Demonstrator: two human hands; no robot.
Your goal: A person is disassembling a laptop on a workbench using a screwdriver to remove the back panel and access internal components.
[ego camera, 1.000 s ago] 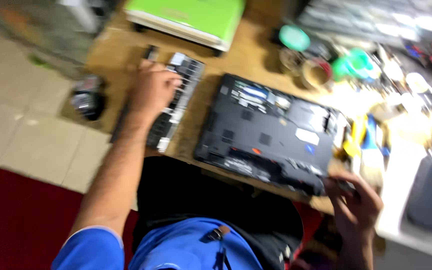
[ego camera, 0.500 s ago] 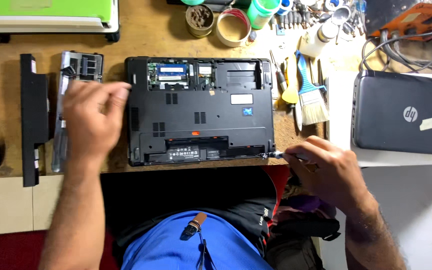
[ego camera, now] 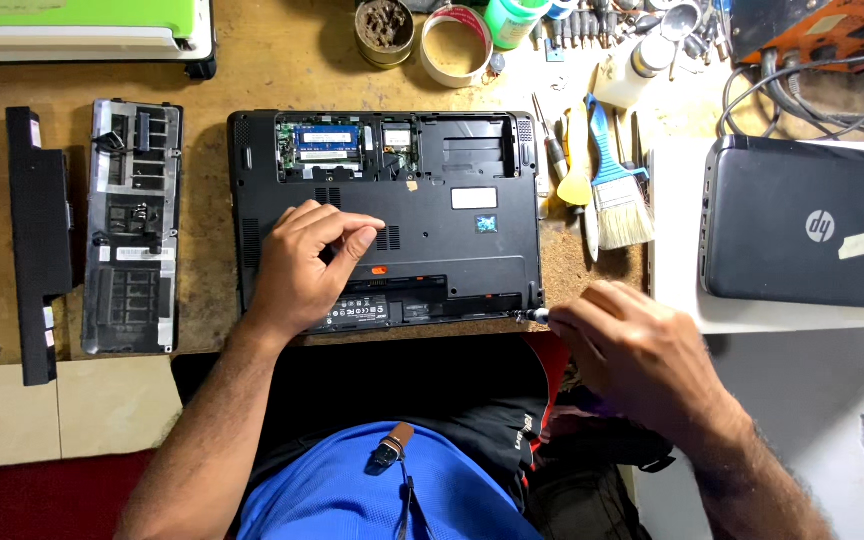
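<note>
Meanwhile the left hand (ego camera: 302, 265) rests loosely curled on the upturned laptop (ego camera: 452, 215), while the right hand (ego camera: 632, 355) pinches a screwdriver (ego camera: 530, 316) at its near-right corner.

Laptop (ego camera: 432, 200) black, with a green memory board, a white label and an orange latch. Bench (ego camera: 282, 70) tan; brush (ego camera: 617, 190) blue-handled with pale bristles. Shirt (ego camera: 352, 490) blue; second laptop (ego camera: 802, 225) dark grey.

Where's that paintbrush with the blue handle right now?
In the head view, the blue-handled brush lies on the wooden bench just right of the open black laptop, beside a yellow tool and left of the closed small laptop.
</note>
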